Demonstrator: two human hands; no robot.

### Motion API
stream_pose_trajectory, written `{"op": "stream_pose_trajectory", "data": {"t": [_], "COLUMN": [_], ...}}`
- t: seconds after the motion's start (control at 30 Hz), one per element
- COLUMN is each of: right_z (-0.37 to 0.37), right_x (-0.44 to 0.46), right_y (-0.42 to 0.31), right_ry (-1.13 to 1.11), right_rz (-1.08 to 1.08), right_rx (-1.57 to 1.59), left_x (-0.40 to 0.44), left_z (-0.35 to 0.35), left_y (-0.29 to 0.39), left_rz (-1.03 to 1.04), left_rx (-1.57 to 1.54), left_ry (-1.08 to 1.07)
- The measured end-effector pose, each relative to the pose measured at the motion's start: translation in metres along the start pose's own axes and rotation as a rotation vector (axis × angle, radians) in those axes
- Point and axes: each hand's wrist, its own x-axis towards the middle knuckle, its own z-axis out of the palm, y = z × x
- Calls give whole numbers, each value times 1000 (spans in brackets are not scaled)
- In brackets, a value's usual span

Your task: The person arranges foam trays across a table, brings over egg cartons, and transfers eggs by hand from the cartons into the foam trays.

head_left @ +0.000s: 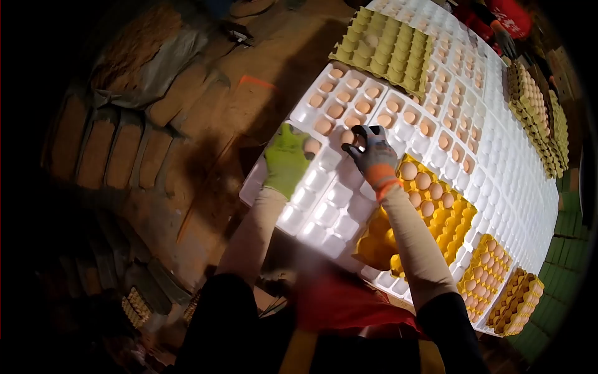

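Note:
My left hand [286, 163], in a yellow-green glove, is closed around an egg [312, 146] over a cell of a white foam egg tray [303, 197]. Beside it, my right hand [375, 154], in a grey glove with dark fingertips and an orange cuff, has its thumb and fingers curled about another egg [347, 137]. Both eggs are at the row just below the filled cells. Under my right forearm lies a yellow egg tray [445, 225], with several eggs [423, 181] at its upper end and bare hollows elsewhere; the forearm hides part of it.
An olive egg tray [385, 47] lies across the foam trays at the back. More yellow trays with eggs [484, 274] stand at the lower right, and stacked trays [537, 118] at the right edge. Another person's gloved hand [506, 43] shows at the top right. Bagged blocks [128, 149] stand left.

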Motion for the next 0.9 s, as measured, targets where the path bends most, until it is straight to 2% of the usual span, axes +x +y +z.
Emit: {"op": "stream_pose_trajectory", "data": {"t": [0.07,0.13,0.17,0.2,0.23,0.27,0.3,0.33,0.37,0.4,0.47,0.5,0.53,0.57,0.6,0.63,0.67,0.7,0.73,0.8,0.83,0.87,0.9], "right_z": [8,16,21,26,33,42,35,25,18,22,31,34,40,52,76,92,110,107,105,69,41,5,-36], "right_x": [15,22,15,8,2,-9,-15,-19,-19,-13,-20,-17,-17,-16,-15,-12,-16,-22,-29,-39,-54,-70,-84], "right_y": [-11,-13,-11,-9,-12,-12,-25,-38,-45,-48,-49,-61,-76,-86,-87,-88,-86,-84,-81,-63,-49,-29,-17], "right_ry": [-63,-121,-59,-1,-17,-68,-156,-242,-266,-264,-25,10,90,-48,125,101,52,-56,49,26,222,424,291], "right_rz": [18,52,-3,-55,-132,-171,-130,-89,-96,-104,-186,-202,-263,-228,-426,-527,-484,-350,-333,-427,-514,-614,-377], "right_rx": [-63,-135,69,273,403,263,119,-26,-29,-28,185,241,202,207,213,153,111,194,236,208,101,-10,231], "left_x": [3,14,26,39,53,66,75,82,86,89,78,77,65,51,40,36,31,28,26,23,25,26,29], "left_z": [1,7,8,1,12,22,29,35,33,28,15,17,20,31,49,58,55,54,56,43,37,30,33], "left_y": [-3,-15,-18,-15,-20,-27,-32,-36,-35,-39,-49,-54,-53,-58,-70,-83,-85,-84,-82,-82,-79,-69,-58], "left_rz": [-21,-107,-29,-53,40,137,132,128,121,118,51,-21,-296,-152,-7,225,244,274,217,34,-33,-13,197], "left_rx": [52,-299,-358,-319,-303,-283,-286,-143,0,4,-477,-696,-926,-882,-837,-240,-353,-483,-654,-816,-857,-812,-536], "left_ry": [-52,7,129,74,152,235,236,45,-144,-138,-44,46,-19,61,142,58,30,-7,-64,-133,-156,-137,21]}}
